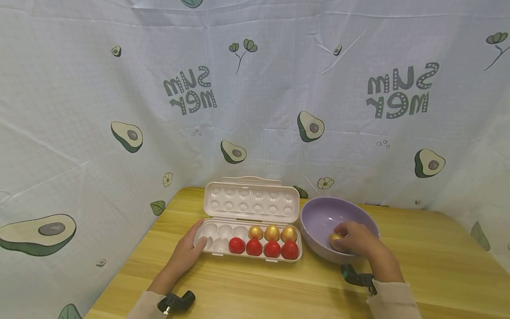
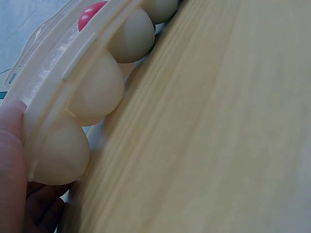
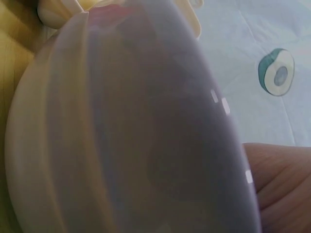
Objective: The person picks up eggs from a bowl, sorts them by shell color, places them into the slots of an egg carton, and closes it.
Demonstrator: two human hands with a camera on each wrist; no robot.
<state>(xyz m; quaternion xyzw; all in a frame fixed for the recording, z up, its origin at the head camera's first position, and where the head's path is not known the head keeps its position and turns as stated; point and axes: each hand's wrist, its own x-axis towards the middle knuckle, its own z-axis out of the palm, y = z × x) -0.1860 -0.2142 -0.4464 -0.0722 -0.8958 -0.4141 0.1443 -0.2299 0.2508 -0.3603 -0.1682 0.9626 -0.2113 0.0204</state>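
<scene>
A pale plastic egg box (image 1: 249,258) lies with its lid (image 1: 251,201) raised behind it. Three gold eggs (image 1: 272,233) fill the right of its back row, and several red eggs (image 1: 254,247) stand in the front row. My left hand (image 1: 187,252) grips the box's left end, thumb over the rim and fingers underneath, as the left wrist view shows. Inside the purple bowl (image 1: 318,212), my right hand (image 1: 356,239) holds another gold egg (image 1: 336,242) low down, its far side covered by fingers. The bowl wall (image 3: 131,126) hides most of that hand in the right wrist view.
The bowl stands just right of the egg box on a wooden table (image 1: 255,292). Hollows at the box's left end hold no eggs. A white curtain (image 1: 271,97) printed with avocados hangs behind the table. Each wrist wears a dark camera band (image 1: 175,302).
</scene>
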